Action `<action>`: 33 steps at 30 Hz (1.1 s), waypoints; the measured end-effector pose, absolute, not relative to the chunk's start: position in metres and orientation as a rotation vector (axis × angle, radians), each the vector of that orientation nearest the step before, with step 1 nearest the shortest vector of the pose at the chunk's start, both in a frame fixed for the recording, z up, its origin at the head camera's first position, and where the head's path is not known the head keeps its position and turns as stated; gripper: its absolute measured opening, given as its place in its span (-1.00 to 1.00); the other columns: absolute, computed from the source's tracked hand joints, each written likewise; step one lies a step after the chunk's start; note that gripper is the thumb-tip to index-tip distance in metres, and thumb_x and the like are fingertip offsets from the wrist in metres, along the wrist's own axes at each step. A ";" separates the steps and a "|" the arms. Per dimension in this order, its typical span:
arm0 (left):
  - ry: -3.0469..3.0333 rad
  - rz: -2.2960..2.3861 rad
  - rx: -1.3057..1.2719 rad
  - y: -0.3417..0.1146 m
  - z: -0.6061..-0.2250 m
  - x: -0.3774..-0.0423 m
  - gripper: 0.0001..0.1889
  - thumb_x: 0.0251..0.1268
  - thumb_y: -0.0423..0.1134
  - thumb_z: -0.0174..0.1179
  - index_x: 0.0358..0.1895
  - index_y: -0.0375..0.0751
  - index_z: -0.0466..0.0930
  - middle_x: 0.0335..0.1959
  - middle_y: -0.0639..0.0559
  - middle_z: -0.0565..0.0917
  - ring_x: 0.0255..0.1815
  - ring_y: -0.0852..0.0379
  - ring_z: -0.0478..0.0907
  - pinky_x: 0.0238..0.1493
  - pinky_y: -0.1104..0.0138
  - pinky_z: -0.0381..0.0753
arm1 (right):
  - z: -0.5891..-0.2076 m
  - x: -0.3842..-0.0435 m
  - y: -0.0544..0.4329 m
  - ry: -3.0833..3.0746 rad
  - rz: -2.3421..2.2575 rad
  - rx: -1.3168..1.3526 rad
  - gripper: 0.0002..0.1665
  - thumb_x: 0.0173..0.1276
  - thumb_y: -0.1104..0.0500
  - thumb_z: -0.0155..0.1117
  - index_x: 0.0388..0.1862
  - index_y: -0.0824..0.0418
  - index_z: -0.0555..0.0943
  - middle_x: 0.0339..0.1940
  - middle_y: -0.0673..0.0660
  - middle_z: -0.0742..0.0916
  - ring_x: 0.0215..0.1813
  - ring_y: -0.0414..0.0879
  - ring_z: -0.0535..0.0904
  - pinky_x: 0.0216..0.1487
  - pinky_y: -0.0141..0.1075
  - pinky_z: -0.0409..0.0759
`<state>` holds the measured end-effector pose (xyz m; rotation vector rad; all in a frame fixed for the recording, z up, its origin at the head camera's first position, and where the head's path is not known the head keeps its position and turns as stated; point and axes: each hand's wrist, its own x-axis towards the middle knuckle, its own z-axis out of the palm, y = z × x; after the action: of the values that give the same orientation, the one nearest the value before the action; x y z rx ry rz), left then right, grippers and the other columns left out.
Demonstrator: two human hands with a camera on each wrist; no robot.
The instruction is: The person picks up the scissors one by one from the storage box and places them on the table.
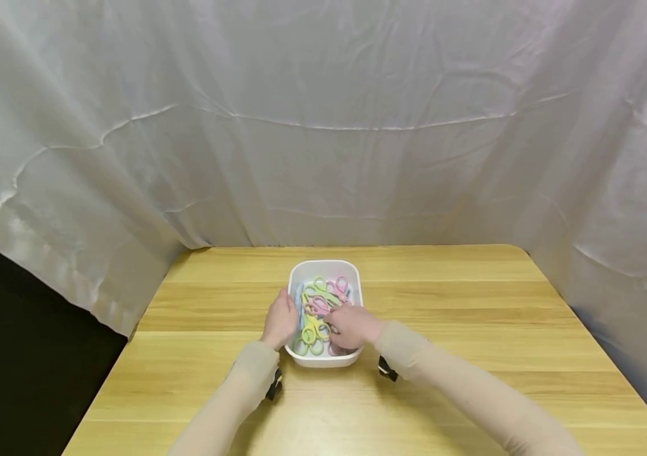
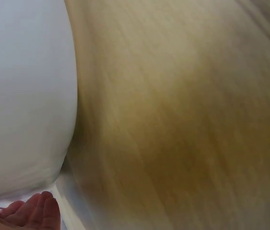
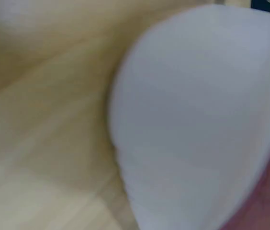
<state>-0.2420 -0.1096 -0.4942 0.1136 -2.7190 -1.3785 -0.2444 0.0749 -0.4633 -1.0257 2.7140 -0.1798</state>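
Note:
A white plastic bin [image 1: 323, 363] holds several pairs of children's scissors with pastel handles. Inside it, yellow scissors [image 1: 309, 333] lie toward the near left, green scissors [image 1: 320, 288] toward the far side, and pink scissors [image 1: 316, 306] near the middle. My left hand [image 1: 280, 320] holds the bin's left wall; in the left wrist view its fingers [image 2: 44, 211] are beside the white outer wall. My right hand [image 1: 351, 326] reaches over the right rim, its fingertips among the scissors by the pink pair. Whether they pinch anything is hidden.
The bin stands on a wood-grain table [image 1: 449, 285]. A pale grey curtain [image 1: 323, 171] hangs behind the table and along its sides. A dark area [image 1: 27, 329] lies beyond the left edge. Dark wrist devices [image 1: 387, 368] show under both sleeves.

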 end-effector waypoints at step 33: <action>-2.725 -1.290 0.102 -0.108 -0.493 -0.243 -0.55 0.60 -0.28 -0.28 0.35 -0.50 0.34 0.21 -0.45 0.58 0.26 -0.33 0.55 0.36 -0.12 0.51 | -0.432 -0.275 0.037 2.586 -0.268 -0.714 -0.48 0.04 0.32 0.44 0.00 0.19 0.49 -0.36 0.03 0.57 -0.28 -0.09 0.51 -0.23 -0.29 0.56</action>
<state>-0.2431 -0.1081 -0.4931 0.1025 -2.7249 -1.2895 -0.2745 0.0371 -0.4324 -0.7142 2.5857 -0.2680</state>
